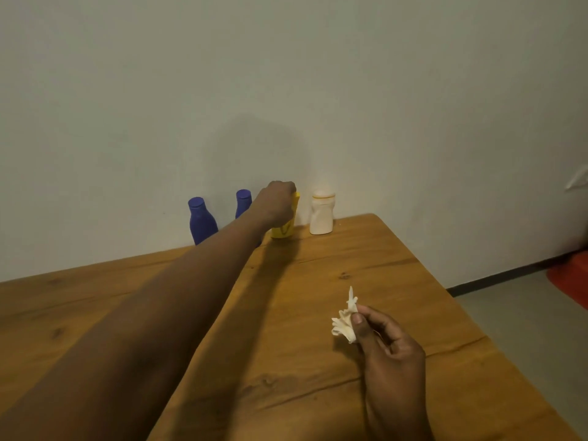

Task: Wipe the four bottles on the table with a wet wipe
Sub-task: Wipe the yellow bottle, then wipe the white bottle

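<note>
Four bottles stand in a row against the wall at the far edge of the wooden table [366, 256]. From the left: a blue bottle [201, 222], a second blue bottle [242, 202] partly hidden behind my forearm, a yellow bottle [285, 230], and a white bottle [322, 215]. My left hand [275, 203] reaches across the table and grips the yellow bottle near its top, covering most of it. My right hand [386, 348] hovers above the near right of the table and pinches a crumpled white wet wipe [345, 323] between thumb and fingers.
The plain wall stands directly behind the bottles. The table's right edge runs diagonally, with grey floor beyond it. An orange-red object [569, 278] lies on the floor at the far right.
</note>
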Tool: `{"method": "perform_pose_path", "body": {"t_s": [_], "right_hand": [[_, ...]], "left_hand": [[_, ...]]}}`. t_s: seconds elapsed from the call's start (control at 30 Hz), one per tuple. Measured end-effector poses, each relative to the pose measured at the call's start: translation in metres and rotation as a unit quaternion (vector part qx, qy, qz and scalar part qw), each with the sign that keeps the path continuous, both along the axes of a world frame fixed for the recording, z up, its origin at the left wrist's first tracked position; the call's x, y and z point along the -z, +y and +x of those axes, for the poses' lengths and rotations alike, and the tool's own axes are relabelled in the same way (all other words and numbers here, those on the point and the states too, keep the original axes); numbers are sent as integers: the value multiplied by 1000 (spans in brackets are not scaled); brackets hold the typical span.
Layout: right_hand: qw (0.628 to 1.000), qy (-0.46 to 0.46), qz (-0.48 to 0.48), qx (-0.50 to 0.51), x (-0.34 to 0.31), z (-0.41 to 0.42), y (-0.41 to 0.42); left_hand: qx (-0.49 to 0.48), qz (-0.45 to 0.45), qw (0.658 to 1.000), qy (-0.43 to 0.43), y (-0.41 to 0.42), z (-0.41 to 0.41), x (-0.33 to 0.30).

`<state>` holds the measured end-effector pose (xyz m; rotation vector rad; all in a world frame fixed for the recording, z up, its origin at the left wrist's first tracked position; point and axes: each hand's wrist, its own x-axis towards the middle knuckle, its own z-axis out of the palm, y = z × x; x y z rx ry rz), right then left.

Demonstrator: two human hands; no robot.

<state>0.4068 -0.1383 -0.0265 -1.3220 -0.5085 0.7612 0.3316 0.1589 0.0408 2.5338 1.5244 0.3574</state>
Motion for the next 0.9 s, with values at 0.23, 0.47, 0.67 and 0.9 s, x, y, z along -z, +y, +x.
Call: {"method": "perform_pose_path", "body": {"t_s": [0.23,0.47,0.67,0.9], "right_hand": [[1000,4,11,8,5,7,-7],[1000,-2,7,15,10,6,-11],[999,-10,-11,31,10,12,-14],[999,-7,-23,49,8,14,-14]], "left_hand": [[-14,-49,998,-31,8,2,-2],[-12,-35,999,-24,2,3,-4],[-13,-4,1000,-17,0,5,-7],[57,179,981,46,-3,40,-4]]}}
